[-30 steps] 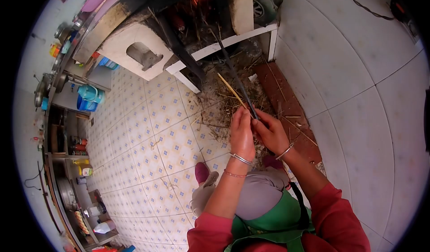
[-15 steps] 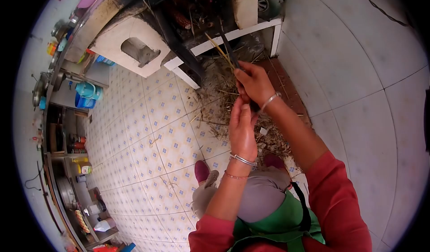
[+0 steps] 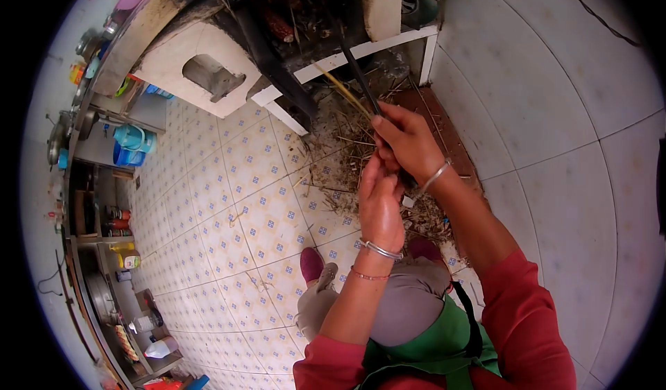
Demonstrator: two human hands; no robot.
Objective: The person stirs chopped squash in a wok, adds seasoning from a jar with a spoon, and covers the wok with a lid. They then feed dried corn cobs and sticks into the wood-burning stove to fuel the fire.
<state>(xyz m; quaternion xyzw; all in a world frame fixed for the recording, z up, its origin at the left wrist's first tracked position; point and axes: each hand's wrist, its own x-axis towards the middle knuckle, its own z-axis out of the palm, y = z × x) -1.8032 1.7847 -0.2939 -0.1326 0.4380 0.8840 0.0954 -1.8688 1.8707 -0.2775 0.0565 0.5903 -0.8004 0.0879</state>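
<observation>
My right hand (image 3: 411, 140) is closed around a dark rod (image 3: 359, 74) and a thin yellowish stick (image 3: 343, 90) that lies alongside it. The far end of the rod reaches into the dark opening of the stove (image 3: 232, 52). Just below, nearer my body, my left hand (image 3: 380, 199) has its fingers curled by the lower part of the rod, which the hands largely hide. Reddish embers (image 3: 279, 26) show inside the opening.
Straw and wood bits (image 3: 347, 140) litter the floor under the stove, beside a red brick strip (image 3: 444, 130). A tiled wall (image 3: 541, 92) rises at the right. Shelves with a blue bucket (image 3: 130, 145) and bottles line the left. My shoes (image 3: 311, 265) are below.
My right hand has moved up along the rod, away from my left hand, then slightly back toward me. The yellowish stick has shifted toward the stove.
</observation>
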